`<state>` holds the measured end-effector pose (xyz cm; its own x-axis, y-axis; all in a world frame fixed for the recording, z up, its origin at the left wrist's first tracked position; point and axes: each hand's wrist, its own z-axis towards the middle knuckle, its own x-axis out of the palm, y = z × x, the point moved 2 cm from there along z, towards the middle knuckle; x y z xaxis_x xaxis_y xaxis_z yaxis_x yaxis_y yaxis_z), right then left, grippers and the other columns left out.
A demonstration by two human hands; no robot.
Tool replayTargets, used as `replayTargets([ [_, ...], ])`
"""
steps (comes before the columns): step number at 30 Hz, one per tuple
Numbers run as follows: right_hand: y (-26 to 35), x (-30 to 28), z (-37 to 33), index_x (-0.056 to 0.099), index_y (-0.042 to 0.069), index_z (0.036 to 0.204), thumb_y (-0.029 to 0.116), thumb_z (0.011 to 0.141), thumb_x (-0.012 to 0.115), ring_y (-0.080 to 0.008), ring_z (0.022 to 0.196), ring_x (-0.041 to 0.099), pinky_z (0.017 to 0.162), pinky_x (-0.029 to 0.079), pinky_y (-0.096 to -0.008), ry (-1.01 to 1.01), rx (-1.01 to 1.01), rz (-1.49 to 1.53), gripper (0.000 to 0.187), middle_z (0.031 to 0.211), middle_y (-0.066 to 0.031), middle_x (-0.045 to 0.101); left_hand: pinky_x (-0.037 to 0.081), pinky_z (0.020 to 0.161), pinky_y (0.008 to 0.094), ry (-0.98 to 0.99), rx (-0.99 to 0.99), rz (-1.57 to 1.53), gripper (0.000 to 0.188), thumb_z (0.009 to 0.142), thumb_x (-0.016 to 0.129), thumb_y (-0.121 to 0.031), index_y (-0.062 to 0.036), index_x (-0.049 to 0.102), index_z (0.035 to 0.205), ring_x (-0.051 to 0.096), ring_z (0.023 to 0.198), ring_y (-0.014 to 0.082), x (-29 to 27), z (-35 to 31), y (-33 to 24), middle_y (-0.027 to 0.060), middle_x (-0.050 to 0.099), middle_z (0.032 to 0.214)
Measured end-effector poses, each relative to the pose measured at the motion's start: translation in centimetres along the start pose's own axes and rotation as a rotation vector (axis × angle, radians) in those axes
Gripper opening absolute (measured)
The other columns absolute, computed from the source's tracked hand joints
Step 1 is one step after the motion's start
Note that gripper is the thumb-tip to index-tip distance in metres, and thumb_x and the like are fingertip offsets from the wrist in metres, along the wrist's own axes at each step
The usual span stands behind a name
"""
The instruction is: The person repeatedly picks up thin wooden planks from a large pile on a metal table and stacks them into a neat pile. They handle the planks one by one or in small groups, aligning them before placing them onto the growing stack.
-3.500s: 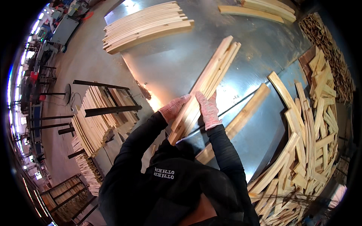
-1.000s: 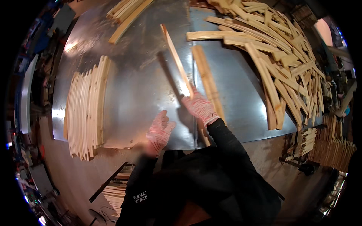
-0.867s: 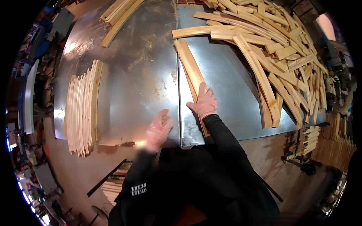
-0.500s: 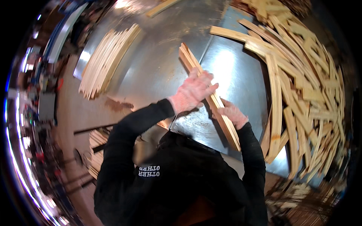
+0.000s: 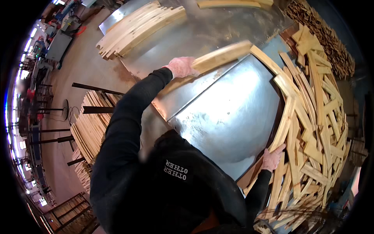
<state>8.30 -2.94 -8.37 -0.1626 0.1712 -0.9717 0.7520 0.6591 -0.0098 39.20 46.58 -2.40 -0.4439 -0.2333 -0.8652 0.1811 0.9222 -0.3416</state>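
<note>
My left hand (image 5: 181,67), in a pink knit glove, is closed round a wooden strip (image 5: 222,54) above the metal table (image 5: 230,109). The strip slants up to the right and is slightly blurred; part of it lies behind the hand. Far to the right, my right hand (image 5: 272,158), gloved alike, grips a long pale wooden strip (image 5: 284,121) at the near edge of a heap of loose strips (image 5: 311,148). Its fingers wrap the strip's side. A row of strips laid side by side (image 5: 140,29) sits at the table's far left.
More strips (image 5: 233,4) lie at the table's far edge. Below the left arm, stacked strips (image 5: 91,121) rest on a rack with dark metal bars (image 5: 99,110). A big stack of wood pieces (image 5: 319,37) stands at the far right. Machines (image 5: 58,43) line the left.
The view has turned right. My left hand has carried wood away to the left. My right hand has let go of that wood and moved right onto a strip at the heap.
</note>
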Motion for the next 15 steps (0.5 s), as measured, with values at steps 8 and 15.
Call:
replayTargets([
  [8,11.3,-3.6,-3.2,0.014,0.02,0.16,0.024,0.078,0.071,-0.0445,0.127,0.051,0.105,0.044,-0.0481,0.185,-0.333,0.209,0.1,0.145,-0.0231,0.046,0.051,0.088,0.0349,-0.056,-0.315,-0.601,0.055,0.08,0.078,-0.043,-0.0066,0.067,0.12,0.066,0.098,0.0191,3.3,1.1,8.2,0.0077,0.071,0.105],
  [15,18.6,-7.9,7.2,0.046,0.006,0.146,0.051,0.091,0.064,-0.0368,0.133,0.049,0.11,0.04,-0.0423,0.065,-0.779,0.099,0.073,0.144,-0.0213,0.052,0.056,0.094,0.045,-0.067,-0.2,-1.763,0.044,0.091,0.063,-0.012,-0.0055,0.052,0.133,0.066,0.106,0.0268,5.2,2.3,6.1,0.0121,0.065,0.115],
])
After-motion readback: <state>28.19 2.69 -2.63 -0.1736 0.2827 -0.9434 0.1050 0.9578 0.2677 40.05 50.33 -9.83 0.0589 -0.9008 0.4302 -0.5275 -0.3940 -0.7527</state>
